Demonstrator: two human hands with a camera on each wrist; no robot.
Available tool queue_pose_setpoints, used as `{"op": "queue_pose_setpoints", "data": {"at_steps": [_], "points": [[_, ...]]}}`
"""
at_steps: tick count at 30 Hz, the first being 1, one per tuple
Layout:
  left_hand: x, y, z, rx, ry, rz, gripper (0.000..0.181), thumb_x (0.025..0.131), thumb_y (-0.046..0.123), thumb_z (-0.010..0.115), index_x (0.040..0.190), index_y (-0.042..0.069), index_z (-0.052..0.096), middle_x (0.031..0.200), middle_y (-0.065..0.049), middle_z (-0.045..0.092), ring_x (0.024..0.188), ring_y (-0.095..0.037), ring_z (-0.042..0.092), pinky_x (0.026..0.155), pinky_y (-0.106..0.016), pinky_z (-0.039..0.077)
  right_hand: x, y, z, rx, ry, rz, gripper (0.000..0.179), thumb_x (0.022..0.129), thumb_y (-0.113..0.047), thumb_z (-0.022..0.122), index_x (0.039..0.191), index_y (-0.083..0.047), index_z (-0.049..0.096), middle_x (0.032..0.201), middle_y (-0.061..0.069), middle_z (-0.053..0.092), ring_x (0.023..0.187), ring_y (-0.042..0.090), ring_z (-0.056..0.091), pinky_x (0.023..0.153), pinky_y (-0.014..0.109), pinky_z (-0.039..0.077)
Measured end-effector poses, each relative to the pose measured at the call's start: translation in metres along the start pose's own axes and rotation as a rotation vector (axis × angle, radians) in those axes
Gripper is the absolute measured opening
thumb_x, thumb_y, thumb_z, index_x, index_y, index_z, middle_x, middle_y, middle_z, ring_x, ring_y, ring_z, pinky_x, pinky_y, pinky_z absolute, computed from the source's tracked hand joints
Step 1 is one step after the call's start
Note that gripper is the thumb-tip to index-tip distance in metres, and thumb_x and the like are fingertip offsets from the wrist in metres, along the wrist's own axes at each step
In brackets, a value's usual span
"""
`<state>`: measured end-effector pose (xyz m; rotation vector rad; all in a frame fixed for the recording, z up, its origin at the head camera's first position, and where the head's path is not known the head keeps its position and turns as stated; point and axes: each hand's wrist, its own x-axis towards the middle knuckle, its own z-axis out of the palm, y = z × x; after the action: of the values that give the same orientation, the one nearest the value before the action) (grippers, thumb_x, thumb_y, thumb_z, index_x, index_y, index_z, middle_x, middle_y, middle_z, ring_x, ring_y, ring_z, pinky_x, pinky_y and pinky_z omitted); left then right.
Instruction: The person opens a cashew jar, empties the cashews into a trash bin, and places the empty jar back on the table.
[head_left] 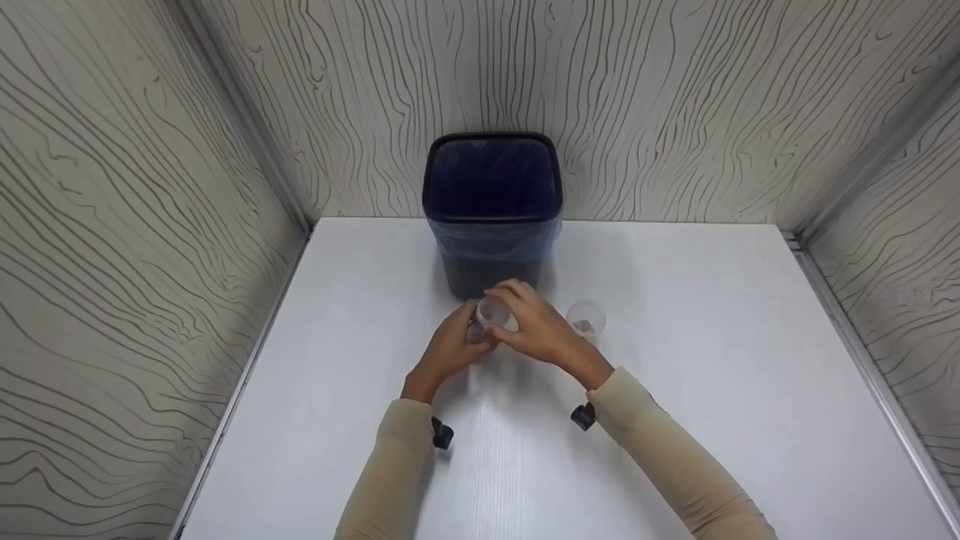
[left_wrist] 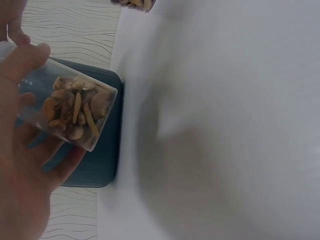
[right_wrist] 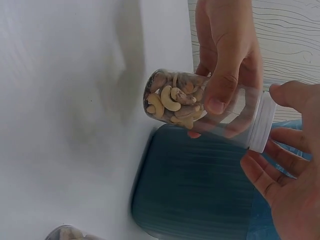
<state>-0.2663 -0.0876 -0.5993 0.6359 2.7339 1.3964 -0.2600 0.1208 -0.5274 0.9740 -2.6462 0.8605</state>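
My left hand [head_left: 450, 341] grips the body of a clear plastic jar [right_wrist: 175, 102] of mixed nuts, cashews among them. The nuts fill the lower part of the jar; above them it is see-through. At the top, my right hand [head_left: 536, 322] holds the white lid [right_wrist: 262, 122] between thumb and fingers, and the lid sits on the jar's mouth. In the left wrist view the jar's square-looking base and the nuts [left_wrist: 77, 107] show past my left fingers. A second clear jar [head_left: 586, 319] stands on the table just right of my right hand.
A dark blue bin [head_left: 491, 259] with a bag liner stands right behind my hands, against the back wall. The white table [head_left: 360, 300] reaches to wood-patterned walls [head_left: 360, 97] at the back and both sides.
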Motion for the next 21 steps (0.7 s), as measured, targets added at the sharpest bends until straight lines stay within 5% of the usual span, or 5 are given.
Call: {"op": "queue_pose_setpoints", "data": {"at_steps": [17,21], "points": [[0.0007,0.0056,-0.0034,0.057,0.054,0.073,0.055,0.095,0.039,0.08,0.14,0.019,0.055,0.117,-0.001,0.056,0.104,-0.013,0.057,0.093,-0.038,0.056,0.0024,0.0005,-0.0019,0.021,0.011,0.083,0.057,0.1,-0.042,0.074,0.143,-0.006,0.062,0.136,0.01,0.062,0.125,0.028,0.065,0.107,0.047,0.054],[0.0016,0.0071,-0.0037,0.069,0.063,0.079,0.055,0.094,0.038,0.08,0.14,0.018,0.055,0.115,-0.002,0.055,0.099,-0.014,0.059,0.089,-0.037,0.057,0.0026,-0.0003,-0.0035,0.046,0.014,0.125,0.056,0.101,-0.045,0.072,0.139,-0.005,0.065,0.132,0.011,0.064,0.11,0.026,0.067,0.097,0.046,0.057]]}}
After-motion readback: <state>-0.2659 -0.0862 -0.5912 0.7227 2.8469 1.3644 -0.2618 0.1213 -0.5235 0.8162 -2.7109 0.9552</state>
